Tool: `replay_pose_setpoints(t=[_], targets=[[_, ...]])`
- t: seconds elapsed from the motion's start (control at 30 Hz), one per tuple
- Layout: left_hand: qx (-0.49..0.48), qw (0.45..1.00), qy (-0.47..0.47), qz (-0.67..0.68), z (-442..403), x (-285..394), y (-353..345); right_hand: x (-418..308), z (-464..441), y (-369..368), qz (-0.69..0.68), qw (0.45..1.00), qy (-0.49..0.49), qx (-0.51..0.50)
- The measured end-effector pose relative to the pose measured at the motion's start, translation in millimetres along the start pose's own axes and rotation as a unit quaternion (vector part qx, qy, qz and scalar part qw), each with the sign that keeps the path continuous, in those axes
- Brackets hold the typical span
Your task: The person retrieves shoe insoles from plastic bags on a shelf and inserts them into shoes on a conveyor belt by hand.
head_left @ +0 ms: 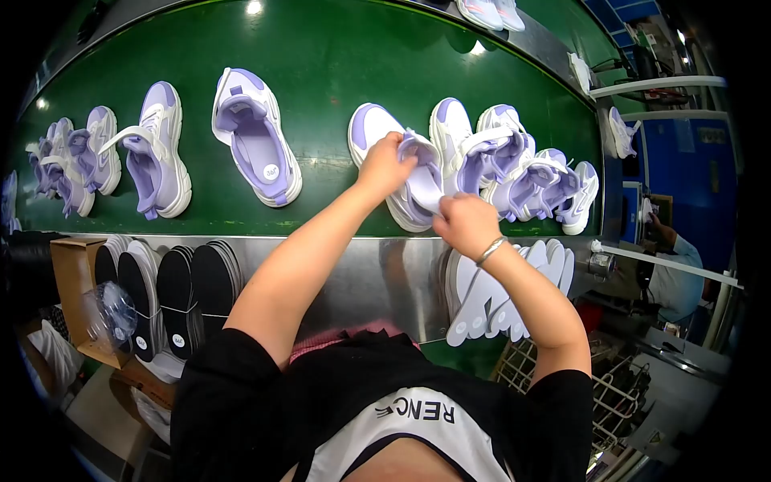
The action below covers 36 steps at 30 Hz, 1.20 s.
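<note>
A white and lilac sneaker [371, 127] lies on the green belt in front of me, toe pointing away. My left hand [386, 168] is closed at the shoe's opening, fingers gripping the tongue [419, 149]. Held by its near end in my right hand [469, 226] is a pale insole [426, 190], pinched between thumb and fingers. Its far part lies inside the shoe opening. The insole's front end is hidden in the shoe. Another sneaker [454, 124] stands just to the right, close to the held one.
Several more sneakers [526, 181] crowd the belt [321, 72] at right. To the left, a sneaker [259, 140] shows a round-labelled insole, with others beyond. Stacks of white insoles [466, 281] and black insoles [177, 293] lie along the metal ledge [361, 277]. Another person [679, 273] is at far right.
</note>
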<state>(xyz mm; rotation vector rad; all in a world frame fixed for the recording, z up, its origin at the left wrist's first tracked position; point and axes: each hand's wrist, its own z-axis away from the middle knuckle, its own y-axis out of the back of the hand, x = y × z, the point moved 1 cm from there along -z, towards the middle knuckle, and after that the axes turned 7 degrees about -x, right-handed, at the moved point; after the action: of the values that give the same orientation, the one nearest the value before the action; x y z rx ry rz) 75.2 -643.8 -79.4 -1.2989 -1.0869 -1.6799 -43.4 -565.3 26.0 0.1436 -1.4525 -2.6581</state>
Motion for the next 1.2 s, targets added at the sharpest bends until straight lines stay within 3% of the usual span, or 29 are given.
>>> replay_pose_setpoints(t=[0.03, 0.1, 0.17, 0.23, 0.3, 0.4, 0.43, 0.47, 0.57, 0.6, 0.7, 0.8, 0.83, 0.87, 0.9, 0.97, 1.2], targets=[[0.001, 1.000, 0.001, -0.001, 4.2, 0.6, -0.9, -3.4, -5.3, -7.0, 0.046, 0.995, 0.049, 0.079], [0.016, 0.987, -0.059, -0.148, 10.8, 3.9, -2.8, -13.7, -25.4, -24.9, 0.075, 0.989, 0.065, 0.107], [-0.011, 0.993, -0.025, -0.114, 12.8, 4.8, 2.7, -13.7, -54.4, -43.3, 0.102, 0.984, 0.080, 0.119], [-0.062, 0.998, -0.021, 0.014, 12.5, 1.1, 8.0, -10.2, -66.8, -51.5, 0.074, 0.986, 0.092, 0.117], [-0.032, 0.998, -0.042, -0.020, 15.0, 3.9, 6.0, -5.6, -75.3, -56.4, 0.048, 0.987, 0.104, 0.110], [-0.080, 0.996, -0.024, -0.014, 11.1, 8.4, 2.5, -4.2, -85.9, -54.0, -0.031, 0.998, 0.035, -0.041], [-0.052, 0.998, -0.034, 0.008, 12.0, 4.5, 0.1, -4.3, -85.6, -48.0, -0.071, 0.993, 0.039, -0.084], [-0.054, 0.998, -0.043, -0.013, 11.6, 4.4, 1.0, 4.5, -102.0, -61.7, -0.034, 0.982, 0.044, -0.180], [-0.050, 0.997, -0.039, -0.036, 9.7, -0.9, 6.7, 16.8, -121.9, -86.9, 0.081, 0.966, 0.191, -0.153], [-0.031, 0.998, -0.033, -0.046, 13.7, -1.5, 9.3, 7.3, -124.8, -84.5, 0.229, 0.935, 0.210, -0.172], [0.009, 0.998, -0.057, -0.034, 20.1, 1.5, 11.1, -11.8, -118.8, -72.4, 0.129, 0.983, 0.019, -0.127], [-0.027, 0.999, -0.032, -0.031, 22.2, 12.8, 14.5, -21.2, -92.7, -51.6, 0.225, 0.968, 0.086, -0.075], [-0.014, 0.997, -0.055, -0.049, 19.4, 4.1, 8.2, -13.0, -97.1, -61.0, 0.188, 0.973, 0.026, -0.131], [0.024, 0.996, -0.082, -0.034, 21.0, 5.6, 6.1, -10.6, -90.5, -64.1, 0.180, 0.976, 0.124, -0.020], [0.032, 0.996, -0.078, -0.040, 21.5, 6.1, 7.0, -24.3, -80.5, -37.6, 0.091, 0.979, 0.067, -0.173], [0.021, 0.993, -0.096, -0.059, 18.2, 1.8, 10.5, -31.2, -59.2, -16.4, 0.010, 0.972, 0.068, -0.225], [0.039, 0.990, -0.093, -0.096, 16.7, 0.9, 3.9, -18.2, -51.1, -50.8, 0.012, 0.978, 0.059, -0.199]])
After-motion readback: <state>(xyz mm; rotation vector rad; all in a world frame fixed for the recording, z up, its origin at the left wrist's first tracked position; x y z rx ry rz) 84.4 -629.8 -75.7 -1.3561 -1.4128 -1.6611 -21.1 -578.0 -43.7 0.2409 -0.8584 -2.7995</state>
